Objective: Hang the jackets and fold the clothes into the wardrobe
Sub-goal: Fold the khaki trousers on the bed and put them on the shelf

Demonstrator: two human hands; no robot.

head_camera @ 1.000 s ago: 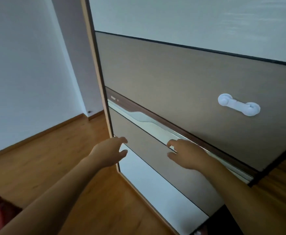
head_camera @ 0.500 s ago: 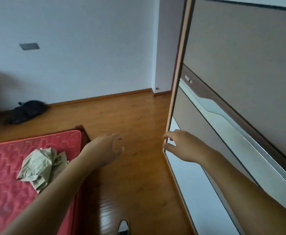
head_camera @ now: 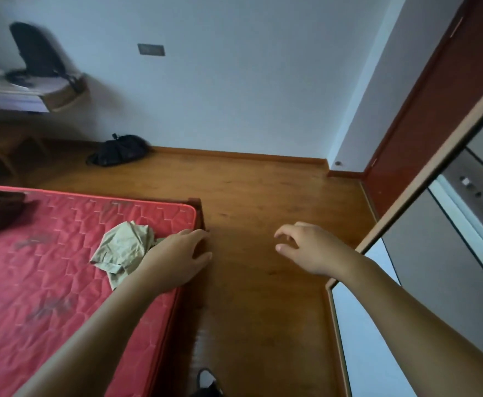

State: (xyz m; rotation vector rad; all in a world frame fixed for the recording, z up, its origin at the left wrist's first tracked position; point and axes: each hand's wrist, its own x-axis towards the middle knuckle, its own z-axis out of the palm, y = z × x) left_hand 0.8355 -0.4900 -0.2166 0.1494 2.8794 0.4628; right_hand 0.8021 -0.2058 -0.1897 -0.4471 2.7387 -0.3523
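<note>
Fingers hang loose and empty on both hands. The crumpled khaki garment lies near the red mattress corner, just beside the left hand. The right hand, loosely curled, hangs above the floor near the wardrobe.

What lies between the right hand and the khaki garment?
Head view: the left hand, over the red mattress corner beside the khaki garment, then bare wooden floor up to the right hand.
</note>
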